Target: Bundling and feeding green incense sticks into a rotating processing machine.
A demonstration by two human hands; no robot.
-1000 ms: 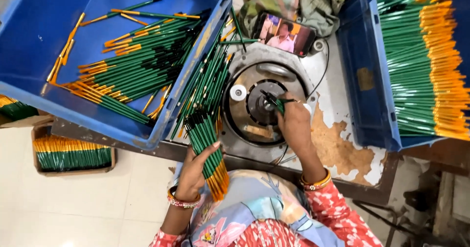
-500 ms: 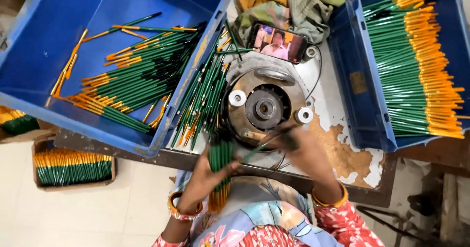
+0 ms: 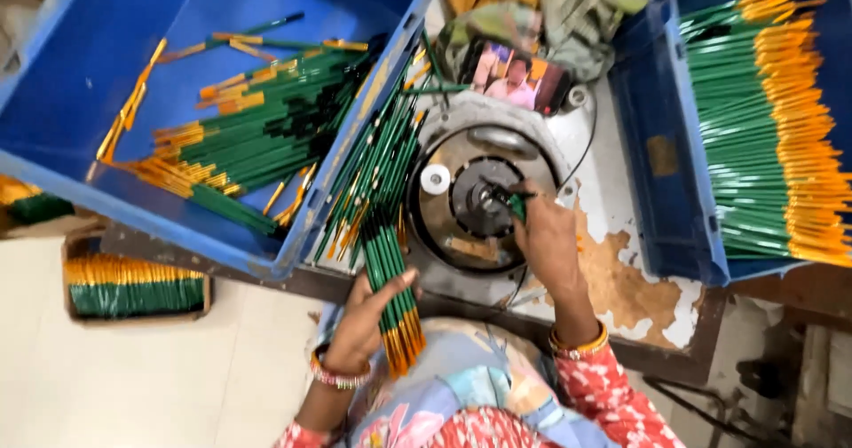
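My left hand grips a bundle of green pencils with orange ends, held low in front of me. My right hand holds a single green pencil with its tip pressed into the dark centre of a round metal machine. More green pencils lie loose between the machine and the left crate.
A big blue crate at left holds scattered green and orange pencils. Another blue crate at right holds neatly stacked pencils. A phone with a lit screen leans behind the machine, near crumpled cloths. A small box of pencils sits lower left.
My right hand drew back toward the bundle half a second ago and has now returned to the machine's centre with a pencil. My left hand keeps its grip on the bundle.
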